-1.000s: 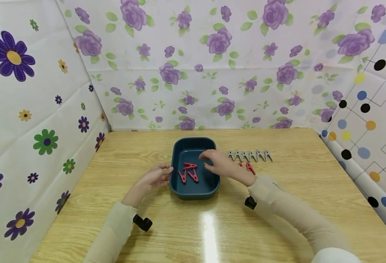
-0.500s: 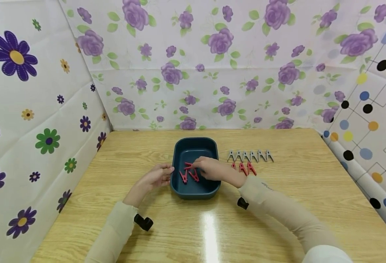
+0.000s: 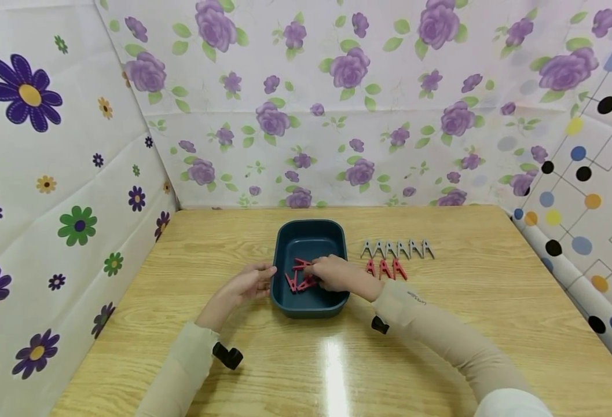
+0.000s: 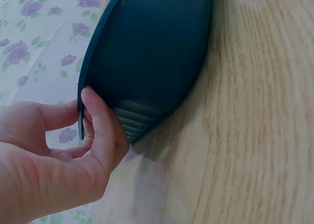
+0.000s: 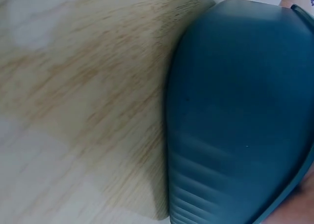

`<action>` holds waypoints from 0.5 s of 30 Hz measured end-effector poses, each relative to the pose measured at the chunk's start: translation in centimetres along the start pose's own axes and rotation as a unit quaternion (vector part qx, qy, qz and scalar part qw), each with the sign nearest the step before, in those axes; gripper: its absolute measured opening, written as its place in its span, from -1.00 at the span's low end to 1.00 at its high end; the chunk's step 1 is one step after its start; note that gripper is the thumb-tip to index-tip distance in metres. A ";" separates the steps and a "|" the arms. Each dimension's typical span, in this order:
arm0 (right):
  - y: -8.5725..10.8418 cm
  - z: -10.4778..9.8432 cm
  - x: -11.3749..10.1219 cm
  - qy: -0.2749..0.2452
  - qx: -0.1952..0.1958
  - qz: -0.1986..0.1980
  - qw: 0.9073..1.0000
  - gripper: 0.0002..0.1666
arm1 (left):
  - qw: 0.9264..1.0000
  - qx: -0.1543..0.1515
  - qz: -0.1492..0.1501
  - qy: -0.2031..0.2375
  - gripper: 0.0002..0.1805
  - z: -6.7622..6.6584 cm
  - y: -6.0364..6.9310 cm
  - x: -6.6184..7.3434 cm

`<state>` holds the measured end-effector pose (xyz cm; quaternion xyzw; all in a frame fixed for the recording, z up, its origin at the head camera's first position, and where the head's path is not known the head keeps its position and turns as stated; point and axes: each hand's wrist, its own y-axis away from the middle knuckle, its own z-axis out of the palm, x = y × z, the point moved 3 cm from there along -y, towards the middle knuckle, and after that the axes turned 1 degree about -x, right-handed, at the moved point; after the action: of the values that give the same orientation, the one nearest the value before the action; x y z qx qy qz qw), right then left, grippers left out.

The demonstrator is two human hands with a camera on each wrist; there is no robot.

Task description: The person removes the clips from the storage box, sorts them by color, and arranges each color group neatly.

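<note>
A dark blue rectangular tub [image 3: 310,313] stands on the table, with 3 red clothespins lying inside. My left hand [image 3: 250,282] grips the tub's left rim; the left wrist view shows thumb and fingers [image 4: 100,128] on either side of the rim. Over the right wall reaches my right hand [image 3: 337,273], its fingertips pinching a red clothespin [image 3: 306,283] near the tub's floor. Beside that one lie a second red clothespin [image 3: 292,282] and a third clothespin [image 3: 301,264]. The right wrist view shows mostly the tub's outer wall [image 5: 240,101], hiding the fingertips.
Right of the tub, several grey clothespins [image 3: 400,249] stand in a row on the wooden table [image 3: 441,324]. In front of them is a shorter row of red clothespins [image 3: 385,269]. Flowered cloth [image 3: 306,116] hangs behind and at the sides.
My right hand has gone from above the tub's right side down and left into it and taken hold of a red clothespin, which has turned. The left hand has stayed on the rim.
</note>
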<state>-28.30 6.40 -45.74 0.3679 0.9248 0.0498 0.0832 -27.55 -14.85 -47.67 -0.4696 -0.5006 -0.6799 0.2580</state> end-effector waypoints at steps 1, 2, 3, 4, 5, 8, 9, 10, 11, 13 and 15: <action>0.0 0.1 0.0 0.000 0.000 0.001 1.000 -0.62 | 1.000 -0.001 0.000 0.000 -0.56 0.0 0.0 0.0; 0.1 0.1 0.0 -0.001 0.001 0.000 1.000 -0.64 | 1.000 -0.002 0.000 0.000 -0.55 0.0 0.0 -0.1; 0.1 0.2 0.0 0.002 0.002 -0.002 1.000 -0.66 | 1.000 -0.002 -0.001 0.000 -0.55 0.0 0.0 -0.1; 0.2 0.2 0.0 0.005 0.006 -0.003 1.000 -0.68 | 1.000 -0.002 -0.003 0.001 -0.55 -0.1 0.0 -0.1; 0.2 0.2 0.0 0.008 0.010 -0.004 1.000 -0.69 | 1.000 -0.002 -0.003 0.002 -0.55 -0.1 0.0 -0.2; 0.4 0.3 0.0 0.025 0.030 -0.011 0.999 -0.72 | 1.000 -0.006 -0.002 0.003 -0.54 -0.1 -0.1 -0.2; 0.4 0.3 0.0 0.031 0.036 -0.014 0.999 -0.72 | 1.000 -0.005 -0.003 0.007 -0.54 -0.1 -0.1 -0.3; 0.4 0.2 0.0 0.034 0.042 -0.016 0.998 -0.73 | 1.000 -0.007 -0.002 0.007 -0.54 -0.1 -0.1 -0.3; 0.4 0.2 0.0 0.035 0.047 -0.018 0.998 -0.73 | 1.000 -0.010 -0.001 0.007 -0.53 -0.1 -0.2 -0.3; 0.5 0.0 0.1 0.035 0.053 -0.023 0.998 -0.73 | 1.000 -0.011 -0.002 0.009 -0.54 -0.2 -0.2 -0.3; 0.5 -0.1 0.1 0.028 0.055 -0.027 0.998 -0.73 | 1.000 -0.013 -0.002 0.009 -0.53 -0.2 -0.2 -0.4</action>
<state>-28.03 6.86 -45.54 0.3455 0.9376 0.0069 0.0381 -27.63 -14.99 -48.09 -0.4662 -0.4904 -0.6907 0.2551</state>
